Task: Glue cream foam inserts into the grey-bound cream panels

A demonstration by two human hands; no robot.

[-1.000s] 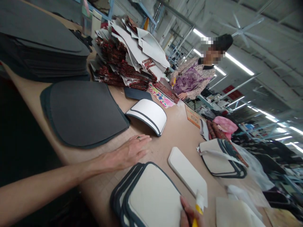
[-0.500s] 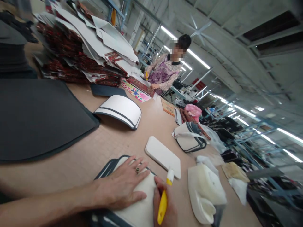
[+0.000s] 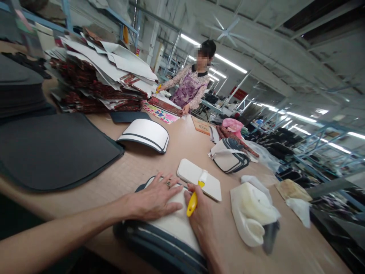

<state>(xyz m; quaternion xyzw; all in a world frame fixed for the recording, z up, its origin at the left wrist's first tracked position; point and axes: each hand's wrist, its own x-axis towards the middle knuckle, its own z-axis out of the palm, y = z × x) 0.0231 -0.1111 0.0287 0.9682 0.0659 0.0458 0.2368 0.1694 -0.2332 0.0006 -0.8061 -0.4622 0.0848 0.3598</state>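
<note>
My left hand (image 3: 155, 198) lies flat with fingers spread on the top white panel of a stack of dark-edged panels (image 3: 171, 232) at the table's near edge. A ring shows on one finger. My right hand (image 3: 201, 215) grips a yellow-handled tool with a white tip (image 3: 195, 194), its tip pointing away over the stack's far edge. Just beyond the tip lies a white rounded rectangular pad (image 3: 199, 179).
Large dark grey sheets (image 3: 54, 148) lie at left, with a curved white panel (image 3: 145, 135) and a heap of patterned cut pieces (image 3: 99, 80) behind. White foam scraps (image 3: 253, 213) sit at right. A co-worker (image 3: 191, 85) stands at the table's far end.
The view has swung right and lifted a little. Both hands stay on the stack; the right hand with the yellow tool has slid forward along the panel.
</note>
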